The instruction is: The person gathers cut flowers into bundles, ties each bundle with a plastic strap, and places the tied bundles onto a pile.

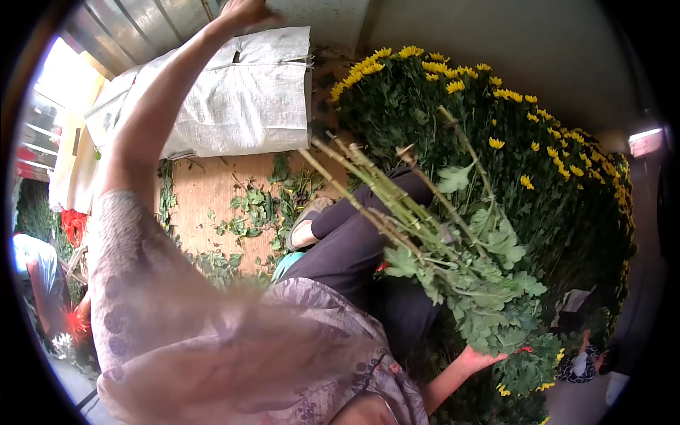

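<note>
So the biggest thing by far is this bank of yellow chrysanthemums point(425, 113), tons of blooms along its top and outer edge over dark leafy stems, and I'll place everything off that. The wearer's patterned shirt point(304, 319) is below and left of it, and a white woven plastic sheet point(244, 103) covers something bulky just left of it. Below that sheet, also left of the bank, there's a wooden board point(202, 185) littered with loose green leaves point(255, 212).

The wearer's dark trousers point(347, 244) reach up to the bank's lower left side. A cut bunch of yellow chrysanthemums point(489, 283) is in front of the bank's lower left part, tilted, with bare stem ends toward the upper left and blooms down at the lower right. Well left of the bank you can see another person's light blue sleeve point(42, 265).

Right hand point(483, 359), below the bank, grips the bunch near the bloom end, fingers mostly hidden by leaves. Left hand point(244, 10) is raised, up and left of the bank, blurry and cut off, so can't tell if it's spread or pinching anything. Smallest bit: a red tie point(524, 349) on the bunch, right by the right hand.
</note>
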The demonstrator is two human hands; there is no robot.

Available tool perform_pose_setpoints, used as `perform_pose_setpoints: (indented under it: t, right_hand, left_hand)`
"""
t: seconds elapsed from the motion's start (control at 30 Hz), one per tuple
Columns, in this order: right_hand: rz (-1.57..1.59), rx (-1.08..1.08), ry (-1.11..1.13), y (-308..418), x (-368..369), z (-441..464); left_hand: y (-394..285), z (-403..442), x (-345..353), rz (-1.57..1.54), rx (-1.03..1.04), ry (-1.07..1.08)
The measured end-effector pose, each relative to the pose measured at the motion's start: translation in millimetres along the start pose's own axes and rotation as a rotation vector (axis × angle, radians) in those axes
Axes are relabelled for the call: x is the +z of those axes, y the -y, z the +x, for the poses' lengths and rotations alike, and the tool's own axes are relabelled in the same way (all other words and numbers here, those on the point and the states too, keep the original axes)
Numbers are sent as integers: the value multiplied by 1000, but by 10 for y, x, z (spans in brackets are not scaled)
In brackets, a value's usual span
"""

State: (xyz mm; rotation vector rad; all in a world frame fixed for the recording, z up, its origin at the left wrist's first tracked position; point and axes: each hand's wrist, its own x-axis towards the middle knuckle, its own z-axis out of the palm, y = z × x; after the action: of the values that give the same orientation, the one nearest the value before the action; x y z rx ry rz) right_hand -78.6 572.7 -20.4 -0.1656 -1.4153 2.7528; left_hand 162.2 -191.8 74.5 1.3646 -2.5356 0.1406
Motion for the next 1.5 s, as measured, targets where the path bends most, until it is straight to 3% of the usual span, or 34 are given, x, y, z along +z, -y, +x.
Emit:
perform_pose_setpoints:
  t: [0.03, 0.1, 0.2, 0.27, 0.3, 0.37, 0.4, 0.43, 0.5, 0.57, 0.6, 0.63, 0.7, 0.87, 0.9, 0.97, 1.03, 1.1, 1.17, 1.23, 1.3, 1.37, 1.43, 1.47, 1.5]
  right_hand:
    - [3, -4, -12, -18, -10, -9]
    - [56, 5, -44, 5, 24, 22]
    - [28, 74, 328, 22, 375, -110]
    - [29, 124, 153, 5, 255, -54]
    - [12, 100, 142, 62, 357, -175]
    - [32, -64, 184, 178, 495, -209]
    - [225, 133, 154, 225, 336, -39]
    - [191, 114, 150, 323, 328, -14]
    - [69, -51, 51, 711, 469, -78]
    - [87, -62, 14, 1057, 406, -116]
    - [-76, -101, -106, 1262, 384, -173]
    - [-133, -191, -5, 1405, 220, -118]
    - [-258, -324, -51, 1744, 13, -246]
    - [-379, -373, -303, 2518, -406, -996]
    - [-323, -426, -373, 2576, -782, -1022]
    - [-367, -487, -486, 2807, -723, -1564]
    - [-443, -471, -690, 2957, -1105, -2024]
    - [-531, -441, -877, 3052, -1140, -2593]
    - [-500, -365, -863, 3065, -1801, -3141]
    - [-414, -392, -1029, 2806, -2528, -3564]
    - [-508, -214, -1424, 2374, -3959, -3930]
    - [-1188, 318, -1556, 2074, -4419, -4016]
    - [-1169, 361, -1952, 1843, -4308, -3741]
    - [-890, 284, -1820, 1959, -4026, -3703]
    - [-1336, 456, -1739, 1923, -4536, -3820]
  left_hand:
    - [-97, -150, 52, 1, 13, 1]
    - [-407, -785, 39, 89, 265, 254]
    - [-700, -1514, 446, -433, 785, 176]
    - [-1205, -1919, 421, -618, 722, 303]
    - [-1625, -2258, -77, -699, 425, 513]
    - [-1377, -2128, 734, -736, 664, 538]
    - [-1498, -2122, 633, -629, 634, 651]
    - [-1367, -2085, 1084, -990, 519, 679]
    - [-1876, -1995, 1023, -909, 478, 779]
    - [-2221, -1909, 959, -865, 525, 815]
    - [-2405, -1862, 937, -850, 561, 831]
    - [-2592, -1827, 904, -843, 598, 843]
    - [-2937, -1758, 856, -825, 664, 862]
    - [-3718, -1574, 704, -773, 819, 869]
    - [-3853, -1540, 663, -769, 840, 863]
    - [-4057, -1466, 563, -753, 873, 844]
    - [-4248, -1387, 481, -742, 908, 828]
    - [-4426, -1349, 432, -742, 937, 827]
    - [-4559, -1327, 390, -733, 969, 843]
    - [-4664, -1329, 363, -710, 1001, 875]
    - [-4773, -1405, 375, -682, 1022, 926]
    - [-4847, -1461, 392, -642, 1040, 992]
    - [-4890, -1499, 436, -613, 1053, 1076]
    - [-4904, -1491, 454, -605, 1061, 1134]
    - [-4917, -1500, 482, -581, 1053, 1185]
